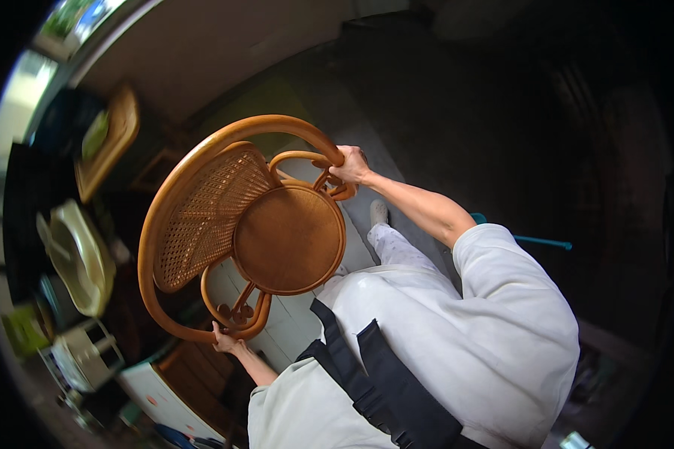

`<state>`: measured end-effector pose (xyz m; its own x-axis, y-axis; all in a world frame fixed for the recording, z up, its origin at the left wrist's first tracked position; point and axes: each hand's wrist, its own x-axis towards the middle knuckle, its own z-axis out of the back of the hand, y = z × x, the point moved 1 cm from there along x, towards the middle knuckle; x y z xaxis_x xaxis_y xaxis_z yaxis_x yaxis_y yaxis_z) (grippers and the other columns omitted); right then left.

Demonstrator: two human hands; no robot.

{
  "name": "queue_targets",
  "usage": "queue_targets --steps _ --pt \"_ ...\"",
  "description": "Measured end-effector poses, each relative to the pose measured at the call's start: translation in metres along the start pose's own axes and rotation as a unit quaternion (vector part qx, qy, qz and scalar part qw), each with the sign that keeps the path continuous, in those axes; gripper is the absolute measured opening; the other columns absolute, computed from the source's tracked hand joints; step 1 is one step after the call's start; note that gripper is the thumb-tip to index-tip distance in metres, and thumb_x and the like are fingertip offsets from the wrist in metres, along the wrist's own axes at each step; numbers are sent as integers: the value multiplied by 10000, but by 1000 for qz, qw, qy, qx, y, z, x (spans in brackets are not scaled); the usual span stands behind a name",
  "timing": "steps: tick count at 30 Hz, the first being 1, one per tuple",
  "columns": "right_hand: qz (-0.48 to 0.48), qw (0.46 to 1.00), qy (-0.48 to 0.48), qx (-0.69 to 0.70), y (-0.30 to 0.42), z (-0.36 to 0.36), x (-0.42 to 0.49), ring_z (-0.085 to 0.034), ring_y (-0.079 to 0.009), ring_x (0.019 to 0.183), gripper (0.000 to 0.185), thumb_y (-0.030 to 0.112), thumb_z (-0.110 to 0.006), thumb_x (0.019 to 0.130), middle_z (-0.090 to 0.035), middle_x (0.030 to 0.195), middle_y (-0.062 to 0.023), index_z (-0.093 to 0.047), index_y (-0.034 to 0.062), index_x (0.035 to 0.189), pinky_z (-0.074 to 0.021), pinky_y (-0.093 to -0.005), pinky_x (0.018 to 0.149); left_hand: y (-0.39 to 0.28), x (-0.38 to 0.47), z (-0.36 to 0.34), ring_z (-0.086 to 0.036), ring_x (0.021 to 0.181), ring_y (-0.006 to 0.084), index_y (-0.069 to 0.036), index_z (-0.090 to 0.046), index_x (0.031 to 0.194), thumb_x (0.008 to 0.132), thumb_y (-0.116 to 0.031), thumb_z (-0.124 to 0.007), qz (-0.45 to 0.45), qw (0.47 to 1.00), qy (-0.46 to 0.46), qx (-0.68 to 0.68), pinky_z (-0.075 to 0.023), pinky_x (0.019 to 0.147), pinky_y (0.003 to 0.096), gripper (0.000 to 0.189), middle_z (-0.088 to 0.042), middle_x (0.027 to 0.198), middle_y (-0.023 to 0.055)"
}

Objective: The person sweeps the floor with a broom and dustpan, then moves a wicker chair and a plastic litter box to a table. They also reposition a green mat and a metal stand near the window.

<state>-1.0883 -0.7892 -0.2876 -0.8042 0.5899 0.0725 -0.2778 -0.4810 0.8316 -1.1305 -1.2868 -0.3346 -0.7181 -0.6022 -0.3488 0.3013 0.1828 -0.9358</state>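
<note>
A rattan armchair (288,240) with a round seat and a woven cane back is held out in front of my body. My left hand (226,339) grips the lower end of its curved rim, where the arm begins. At the upper end of the same rim, my right hand (351,164) is closed around the thick rattan. The cane back faces the left of the view, and the seat lies nearer my body. Curled rattan pieces fill both armrests. The legs of the chair are mostly hidden beneath the seat.
A pale green plastic baby tub (84,264) stands at the left, below a wooden-framed piece (112,140). A white panel (165,401) and a brown wooden cabinet (196,376) are at the lower left. Behind my right arm lies a turquoise handle (542,242). Pale tiles (269,325) show under the chair.
</note>
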Motion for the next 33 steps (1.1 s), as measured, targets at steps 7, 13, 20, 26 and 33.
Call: queue_targets --steps 7,13,20,26,33 --pt "36 996 -81 -1 -28 8 -114 -522 -186 530 172 94 -572 538 -514 576 -114 -503 2 664 -406 -299 521 4 -4 56 -330 334 72 -135 -339 489 717 -98 -558 -102 990 96 6 -262 338 209 318 -328 422 -37" --pt "-105 976 -189 -3 -43 -17 -250 -594 -203 730 336 153 -665 576 -601 748 -147 -571 -26 844 -457 -316 623 19 44 68 -574 591 260 165 -502 807 712 65 -445 -45 938 315 -141 -508 549 322 149 -555 752 217" --pt "-198 920 -323 -102 -30 -43 -444 -601 -238 723 301 193 -656 580 -602 724 -168 -596 -19 785 -470 -313 612 39 73 112 -572 586 202 74 -493 767 679 94 -516 -52 897 429 -89 -498 517 281 92 -561 713 144" --pt "-275 884 -372 -71 -22 -68 -550 -597 -227 739 313 167 -654 596 -606 789 -142 -587 -7 848 -468 -318 651 61 84 136 -443 500 105 10 -488 718 677 15 -550 -57 872 482 -59 -360 443 255 75 -460 607 18" --pt "-272 841 -445 -144 -13 -91 -595 -590 -220 731 284 162 -666 588 -611 774 -118 -596 4 813 -455 -317 646 88 98 123 -365 475 91 -32 -463 633 662 -16 -566 -42 851 523 -21 -307 455 280 108 -419 572 2"
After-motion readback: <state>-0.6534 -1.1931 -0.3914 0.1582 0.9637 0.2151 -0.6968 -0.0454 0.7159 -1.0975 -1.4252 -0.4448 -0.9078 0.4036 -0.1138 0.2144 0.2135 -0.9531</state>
